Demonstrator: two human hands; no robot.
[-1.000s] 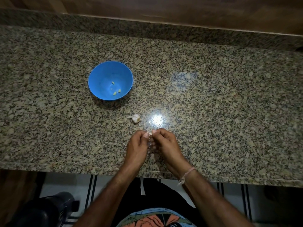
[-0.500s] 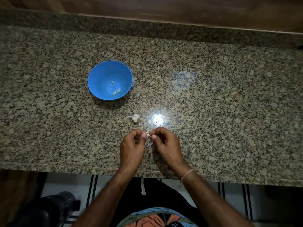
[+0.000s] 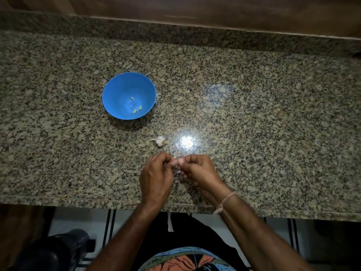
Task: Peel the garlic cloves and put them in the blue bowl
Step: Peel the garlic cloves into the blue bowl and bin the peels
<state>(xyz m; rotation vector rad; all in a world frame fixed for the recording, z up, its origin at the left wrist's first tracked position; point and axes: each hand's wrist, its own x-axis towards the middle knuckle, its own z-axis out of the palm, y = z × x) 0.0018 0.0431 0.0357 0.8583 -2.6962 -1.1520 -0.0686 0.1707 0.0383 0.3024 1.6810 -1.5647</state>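
Left hand (image 3: 156,178), right hand (image 3: 201,173) on clove (image 3: 175,158) near counter (image 3: 78,173) edge

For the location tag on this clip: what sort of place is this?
Probably a home kitchen: a speckled granite countertop, a round blue plastic bowl holding three peeled garlic cloves, and a left hand and right hand pinching a small white garlic clove over it.

Glossy speckled granite counter (image 3: 254,118); smooth plastic blue bowl (image 3: 117,90).
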